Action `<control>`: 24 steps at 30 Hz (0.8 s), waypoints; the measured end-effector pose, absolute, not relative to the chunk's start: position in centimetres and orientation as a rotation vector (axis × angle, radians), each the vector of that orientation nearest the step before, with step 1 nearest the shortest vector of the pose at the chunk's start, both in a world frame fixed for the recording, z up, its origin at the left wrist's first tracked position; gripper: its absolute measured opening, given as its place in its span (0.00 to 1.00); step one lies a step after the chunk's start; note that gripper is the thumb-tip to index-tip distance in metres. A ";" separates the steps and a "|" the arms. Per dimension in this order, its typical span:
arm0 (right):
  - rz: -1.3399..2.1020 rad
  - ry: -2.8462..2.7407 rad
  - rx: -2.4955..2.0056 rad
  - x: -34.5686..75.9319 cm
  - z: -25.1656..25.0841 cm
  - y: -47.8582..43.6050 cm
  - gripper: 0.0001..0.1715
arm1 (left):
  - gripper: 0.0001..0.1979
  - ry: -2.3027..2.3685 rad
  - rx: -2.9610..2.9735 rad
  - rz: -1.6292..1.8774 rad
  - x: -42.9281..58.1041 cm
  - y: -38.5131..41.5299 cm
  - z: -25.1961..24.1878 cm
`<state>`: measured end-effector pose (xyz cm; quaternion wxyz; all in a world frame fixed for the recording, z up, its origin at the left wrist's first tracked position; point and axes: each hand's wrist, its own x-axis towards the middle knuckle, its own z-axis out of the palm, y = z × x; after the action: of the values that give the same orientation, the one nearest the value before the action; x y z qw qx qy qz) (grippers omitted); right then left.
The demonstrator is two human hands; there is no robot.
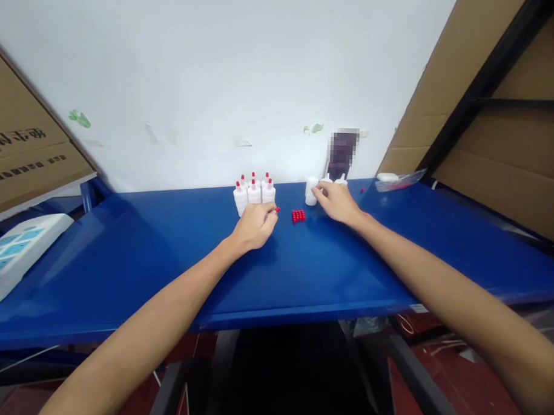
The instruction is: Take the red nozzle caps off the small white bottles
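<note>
Bright, even light on the white wall; deep darkness beneath the blue table.
Soft shadows and faint sheen cross its top; wide-angle distortion stretches the soft edges; coarse pixels obscure a dark upright object.

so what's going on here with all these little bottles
A person works at a blue table. Their left hand pinches a small red-tipped piece in front of six white plastic bottles with red-tipped nozzles. The right hand has its fingers at a separate white plastic bottle; whether they grip it isn't clear. Two bare white nozzles show behind that hand, and a tight block of small red caps lies between the hands.
</note>
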<state>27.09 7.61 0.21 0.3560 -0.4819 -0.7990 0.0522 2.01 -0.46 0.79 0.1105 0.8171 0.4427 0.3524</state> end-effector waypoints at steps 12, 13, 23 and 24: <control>0.334 -2.417 -0.664 23.4 1.4 0.5 0.12 | 0.10 1.025 2.630 0.905 2.2 -0.9 0.9; 0.323 -2.427 -0.658 23.5 1.3 0.7 0.12 | 0.10 1.008 2.665 0.883 2.3 -0.9 0.9; 0.248 -2.509 -0.647 24.4 1.8 1.0 0.17 | 0.05 1.044 2.725 0.891 2.7 -0.5 0.9; 0.230 -2.519 -0.654 24.4 1.9 1.0 0.17 | 0.05 1.038 2.726 0.897 2.7 -0.5 0.9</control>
<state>24.40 0.97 1.91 0.2614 -0.2417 -0.9306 0.0850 2.73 -0.53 0.90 0.0447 0.8924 0.3399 0.2935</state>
